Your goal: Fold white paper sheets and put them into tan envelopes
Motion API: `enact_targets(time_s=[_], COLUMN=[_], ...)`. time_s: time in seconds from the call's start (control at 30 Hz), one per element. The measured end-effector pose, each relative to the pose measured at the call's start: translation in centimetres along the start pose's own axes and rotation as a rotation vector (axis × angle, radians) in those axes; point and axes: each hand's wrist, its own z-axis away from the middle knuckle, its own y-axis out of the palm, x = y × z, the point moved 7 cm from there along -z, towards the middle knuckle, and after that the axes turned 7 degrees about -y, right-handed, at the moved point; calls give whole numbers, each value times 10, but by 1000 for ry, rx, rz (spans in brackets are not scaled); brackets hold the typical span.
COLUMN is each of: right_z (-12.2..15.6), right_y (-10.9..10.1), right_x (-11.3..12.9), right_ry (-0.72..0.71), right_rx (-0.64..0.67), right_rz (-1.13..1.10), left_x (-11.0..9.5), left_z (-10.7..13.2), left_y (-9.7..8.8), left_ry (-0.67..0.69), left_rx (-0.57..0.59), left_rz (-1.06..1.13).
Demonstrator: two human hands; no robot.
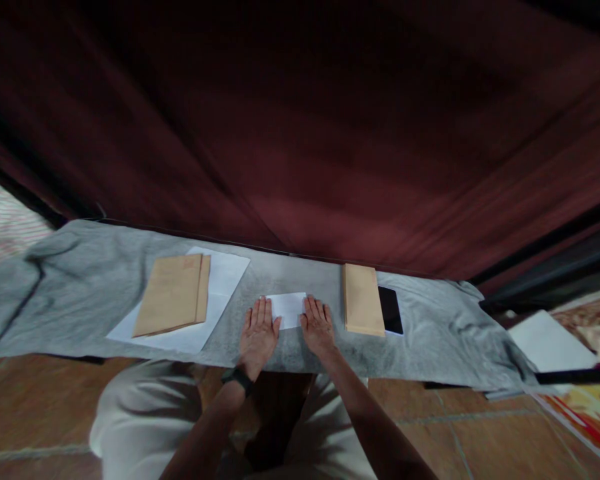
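At the upper right of a brown envelope (167, 293), a small reddish printed mark (187, 265) shows, too small to read. That envelope tops a pile lying on white sheets (225, 277) at the left. Near the right edge of view is a red and yellow printed item (590, 413) (its wording cannot be made out). Along the cloth-draped grey desk (440, 327), a stack of brown envelopes (364, 300) lies to the right, just beside a dark-faced device (391, 310). Dark red fabric (330, 167) rises like a wall behind the far edge. Between the two piles, a small white paper (287, 310) lies flat. The left hand (260, 333) rests open, palm down, at its left edge, fingers pointing forward; the right hand (317, 327) lies likewise at the right edge, fingers slightly spread. A dark band (238, 380) circles the left wrist, and both forearms reach forward, converging toward the paper.
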Motion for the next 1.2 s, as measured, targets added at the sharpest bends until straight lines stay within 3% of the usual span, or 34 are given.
enact_targets(time_s=[0.13, 0.33, 0.47, 0.9, 1.2], right_z=[-7, -32, -36, -24, -8], right_y=[-11, 0, 11, 9, 5], right_x=[3, 66, 82, 37, 2], right_ry=[59, -187, -221, -141, -69], right_rx=[-39, -13, 30, 18, 5], right_rz=[-26, -174, -166, -84, -37], left_x=[-1, 0, 2, 2, 18], left_z=[-1, 0, 0, -1, 2], left_y=[0, 2, 4, 1, -2], left_ry=[0, 11, 22, -17, -71], left_rx=[6, 52, 82, 11, 1], left_rz=[8, -16, -45, 3, 4])
